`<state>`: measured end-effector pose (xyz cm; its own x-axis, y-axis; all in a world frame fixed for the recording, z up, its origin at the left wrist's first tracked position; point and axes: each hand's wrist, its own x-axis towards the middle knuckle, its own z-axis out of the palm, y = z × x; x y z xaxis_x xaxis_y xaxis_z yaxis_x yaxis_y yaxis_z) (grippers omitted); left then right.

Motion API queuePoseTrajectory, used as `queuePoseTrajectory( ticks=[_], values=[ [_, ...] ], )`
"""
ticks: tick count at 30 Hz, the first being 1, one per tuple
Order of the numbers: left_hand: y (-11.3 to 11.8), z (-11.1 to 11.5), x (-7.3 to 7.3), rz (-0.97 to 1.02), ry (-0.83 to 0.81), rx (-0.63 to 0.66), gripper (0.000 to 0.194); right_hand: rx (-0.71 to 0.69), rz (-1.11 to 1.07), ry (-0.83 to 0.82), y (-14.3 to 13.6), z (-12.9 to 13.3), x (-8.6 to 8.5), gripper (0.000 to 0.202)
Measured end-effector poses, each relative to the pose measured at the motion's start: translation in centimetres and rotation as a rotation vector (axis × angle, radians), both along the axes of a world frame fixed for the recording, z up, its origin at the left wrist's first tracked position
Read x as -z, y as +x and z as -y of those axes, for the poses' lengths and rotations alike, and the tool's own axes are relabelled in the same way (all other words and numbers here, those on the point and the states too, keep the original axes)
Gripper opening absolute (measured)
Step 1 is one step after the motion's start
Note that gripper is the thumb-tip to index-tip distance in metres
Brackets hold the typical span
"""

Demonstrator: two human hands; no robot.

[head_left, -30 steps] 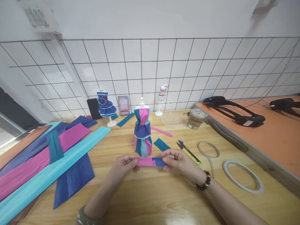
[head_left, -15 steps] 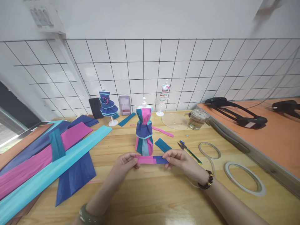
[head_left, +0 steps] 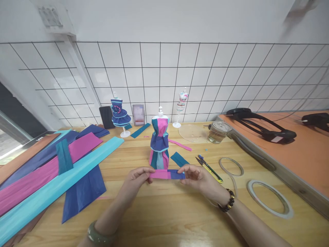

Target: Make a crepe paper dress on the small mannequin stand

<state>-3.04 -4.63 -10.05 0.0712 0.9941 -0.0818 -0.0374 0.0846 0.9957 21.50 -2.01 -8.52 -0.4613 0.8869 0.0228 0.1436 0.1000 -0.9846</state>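
Note:
A short pink and dark blue strip is stretched level between my two hands. My left hand pinches its pink end, and my right hand holds the dark blue end. Just behind the strip stands a small dress form in a pink, teal and blue paper dress; the strip overlaps the bottom of its skirt. A teal piece lies behind my right hand. Scissors and a yellow cutter lie to the right of that hand.
Long paper strips cover the left side. Behind stand a blue-dressed form, a phone and a bare-stand form. A lidded cup, tape rings and a black headset are at the right.
The view has shifted slightly, so the scene sits a little further right. Both hands keep hold of the strip, and its front face is tilted a little differently.

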Motion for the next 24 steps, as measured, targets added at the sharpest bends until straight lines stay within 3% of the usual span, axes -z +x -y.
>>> queuePoseTrajectory(
  ticks=[15, 24],
  values=[
    [0.69, 0.37, -0.9, 0.016, 0.036, 0.015, 0.021, 0.068, -0.053, 0.045, 0.6, -0.52, 0.17, 0.023],
    [0.35, 0.26, -0.55, 0.021, 0.036, 0.016, 0.016, 0.161, -0.118, 0.026, 0.53, -0.36, 0.34, 0.02]
  ],
)
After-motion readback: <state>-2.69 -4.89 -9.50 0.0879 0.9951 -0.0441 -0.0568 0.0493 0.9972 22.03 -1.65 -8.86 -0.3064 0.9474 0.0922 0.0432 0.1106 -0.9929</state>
